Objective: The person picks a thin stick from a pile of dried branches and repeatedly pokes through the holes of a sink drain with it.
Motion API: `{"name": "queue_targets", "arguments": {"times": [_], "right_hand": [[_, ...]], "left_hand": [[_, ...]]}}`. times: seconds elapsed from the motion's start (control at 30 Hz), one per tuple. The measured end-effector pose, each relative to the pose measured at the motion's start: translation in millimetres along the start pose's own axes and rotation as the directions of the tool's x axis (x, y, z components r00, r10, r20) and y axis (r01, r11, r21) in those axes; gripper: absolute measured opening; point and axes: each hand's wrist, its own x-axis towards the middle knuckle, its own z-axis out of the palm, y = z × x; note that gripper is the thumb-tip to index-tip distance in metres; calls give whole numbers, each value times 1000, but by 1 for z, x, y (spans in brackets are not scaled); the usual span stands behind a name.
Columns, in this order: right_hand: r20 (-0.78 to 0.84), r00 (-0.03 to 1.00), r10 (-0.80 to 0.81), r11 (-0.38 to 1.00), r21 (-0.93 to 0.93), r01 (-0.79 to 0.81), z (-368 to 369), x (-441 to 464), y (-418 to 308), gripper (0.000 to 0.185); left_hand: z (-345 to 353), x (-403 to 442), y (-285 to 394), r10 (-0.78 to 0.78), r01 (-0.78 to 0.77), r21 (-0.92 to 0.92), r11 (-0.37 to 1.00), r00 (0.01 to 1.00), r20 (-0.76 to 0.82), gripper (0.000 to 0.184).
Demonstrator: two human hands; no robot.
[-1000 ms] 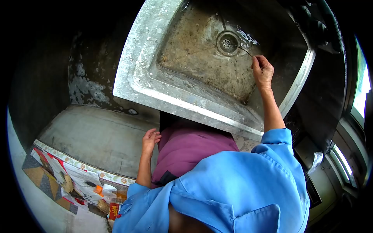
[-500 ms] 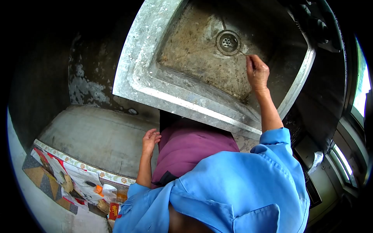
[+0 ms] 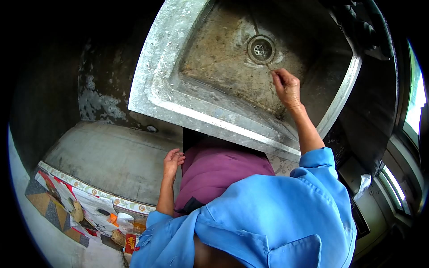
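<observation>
My right hand (image 3: 287, 87) is inside a grey, stained sink (image 3: 192, 111), just nearer to me than the round drain (image 3: 261, 49). Its fingers are pinched on a thin stick-like piece (image 3: 268, 67) that points towards the drain's rim; whether it is wood or wire I cannot tell. The drain has a holed strainer at its centre. Beside my purple-clad leg hangs my left hand (image 3: 172, 161), fingers loosely bent and apart, holding nothing.
A bare grey ledge (image 3: 111, 156) lies to the left, edged with flower-patterned tiles (image 3: 96, 191). Below it are papers, a red box (image 3: 130, 243) and other small items. Dark pipe-like fittings (image 3: 366, 31) stand at the sink's upper right; windows are at far right.
My right hand has shifted left and slightly down, and the thin piece now points to the drain's lower edge. My left hand stays beside my leg.
</observation>
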Motion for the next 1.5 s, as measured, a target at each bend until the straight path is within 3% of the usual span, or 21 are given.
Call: {"name": "queue_targets", "arguments": {"times": [0.13, 0.23, 0.33, 0.47, 0.57, 0.67, 0.73, 0.93, 1.07, 1.13, 1.23, 1.5], "right_hand": [[-19, 1000, -16, 997, -74, 14, 2, 0, -3, 8], [-181, 984, 3, 983, -182, -36, -8, 8, 12, 10], [-242, 944, 222, 970, 156, -188, -17, 18, 30, 11], [-224, 947, 230, 970, 133, -204, -22, 19, 34, 12], [-236, 948, 212, 976, 9, -216, -23, 19, 34, 13], [-286, 929, 236, 971, 46, -233, -25, 19, 37, 13], [-305, 893, 330, 938, 207, -276, -25, 23, 44, 13], [-244, 906, 346, 912, 315, -263, -24, 30, 38, 13], [-255, 915, 314, 930, 276, -243, -25, 29, 28, 13], [-270, 936, 228, 969, 157, -191, -23, 29, 21, 13], [-267, 935, 233, 972, 63, -225, -22, 28, 27, 13], [-327, 916, 234, 971, 24, -239, -23, 18, 40, 13]], "left_hand": [[4, -3, 7, -13, 13, 11, 1000, 1000, -16, 25], [4, -3, 9, -10, 10, 7, 1000, 1000, -20, 25], [2, -2, 8, 1, -1, 5, 1000, 1000, -18, 25], [3, 0, 7, -6, 6, 15, 1000, 1000, -15, 25], [4, -1, 10, 0, 0, 26, 1000, 1000, -16, 25], [3, 2, 11, 15, -15, 15, 1000, 1000, -6, 25], [4, 2, 13, 10, -10, 14, 1000, 1000, -7, 25], [4, 0, 15, 4, -4, 33, 999, 1000, 5, 24], [3, 0, 15, 5, -5, 38, 999, 1000, 5, 24], [2, 0, 15, 2, -3, 39, 999, 1000, 7, 24], [4, 0, 16, 6, -6, 34, 999, 1000, 8, 25], [3, 0, 12, -4, 5, 26, 1000, 1000, -12, 24]]}}
